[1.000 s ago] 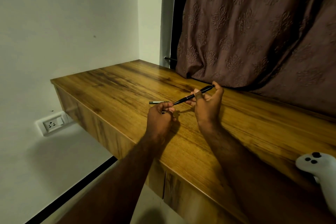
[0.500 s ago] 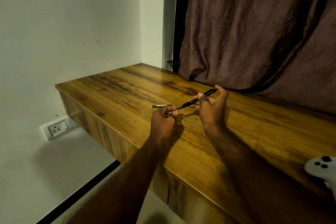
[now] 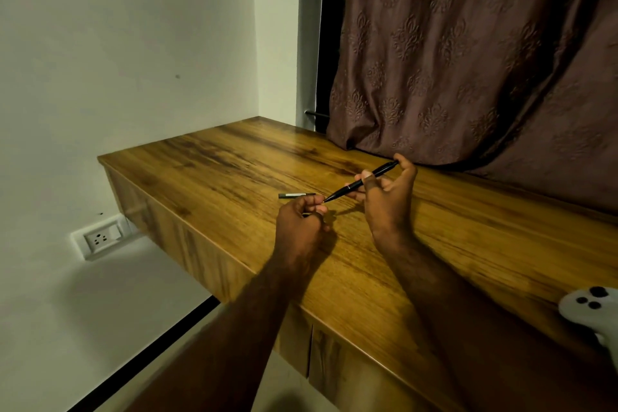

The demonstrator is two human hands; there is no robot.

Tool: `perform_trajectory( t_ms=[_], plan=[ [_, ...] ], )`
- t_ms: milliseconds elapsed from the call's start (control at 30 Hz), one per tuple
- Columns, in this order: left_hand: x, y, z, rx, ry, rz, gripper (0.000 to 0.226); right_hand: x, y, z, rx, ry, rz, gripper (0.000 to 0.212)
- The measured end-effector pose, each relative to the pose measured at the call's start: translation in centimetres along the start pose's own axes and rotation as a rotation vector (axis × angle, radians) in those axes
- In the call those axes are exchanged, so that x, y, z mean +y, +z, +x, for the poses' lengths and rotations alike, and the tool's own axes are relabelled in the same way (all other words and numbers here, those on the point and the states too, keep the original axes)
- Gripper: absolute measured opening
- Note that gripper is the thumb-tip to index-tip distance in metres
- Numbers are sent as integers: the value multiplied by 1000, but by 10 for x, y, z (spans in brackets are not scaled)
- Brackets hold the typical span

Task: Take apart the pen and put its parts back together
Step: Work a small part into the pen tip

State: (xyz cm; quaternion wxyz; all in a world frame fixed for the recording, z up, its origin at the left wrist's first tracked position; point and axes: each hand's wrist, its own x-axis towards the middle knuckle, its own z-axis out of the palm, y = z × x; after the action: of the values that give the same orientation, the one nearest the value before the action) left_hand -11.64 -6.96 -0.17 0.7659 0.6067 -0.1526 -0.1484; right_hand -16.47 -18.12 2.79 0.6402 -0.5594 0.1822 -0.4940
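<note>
- The right hand (image 3: 389, 201) is holding the pen (image 3: 359, 182) above the table (image 3: 217, 177).
- Its thumb and fingers are curling around the middle and the back part of the black barrel. The forefinger is reaching to the back end.
- The pen is lying slanted in this grip. Its tip is pointing down and to the left, towards the left hand (image 3: 301, 226).
- The left hand is hovering just over the table with its fingers curled in. Its thumb and forefinger are meeting right at the tip of the pen.
- I cannot tell whether these fingers are really pinching the tip or only touching it. Something small and dark is showing between the lower fingers, but it is too small to name.
- A short grey part (image 3: 296, 195) is lying flat just behind the left fingers. I cannot tell if it is touching them.
- A brown curtain (image 3: 468, 60) is hanging behind the table, with its lower edge resting on the wood.
- A white controller (image 3: 588, 311) is sitting on the table near the right forearm, well apart from the pen.
- A socket (image 3: 100, 239) is showing on the wall below the left end of the table.
</note>
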Motion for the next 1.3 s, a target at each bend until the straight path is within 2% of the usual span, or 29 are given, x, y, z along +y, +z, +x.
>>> perform_trajectory(
  t_ms=[100, 333, 633, 933, 1300],
  plan=[
    [1, 0, 0, -3, 10, -1, 17, 2, 1, 0, 3, 2, -13, 67],
    [1, 1, -2, -19, -33, -79, 17, 0, 0, 2, 11, -1, -19, 59],
    [3, 0, -2, 0, 52, 26, 17, -3, 1, 1, -1, 16, 9, 56],
    [1, -1, -1, 0, 39, 31, 16, -4, 1, -2, -66, 40, 14, 66],
    [3, -2, -3, -5, 45, 63, 17, -6, 1, 0, -10, 92, 69, 53]
  ],
)
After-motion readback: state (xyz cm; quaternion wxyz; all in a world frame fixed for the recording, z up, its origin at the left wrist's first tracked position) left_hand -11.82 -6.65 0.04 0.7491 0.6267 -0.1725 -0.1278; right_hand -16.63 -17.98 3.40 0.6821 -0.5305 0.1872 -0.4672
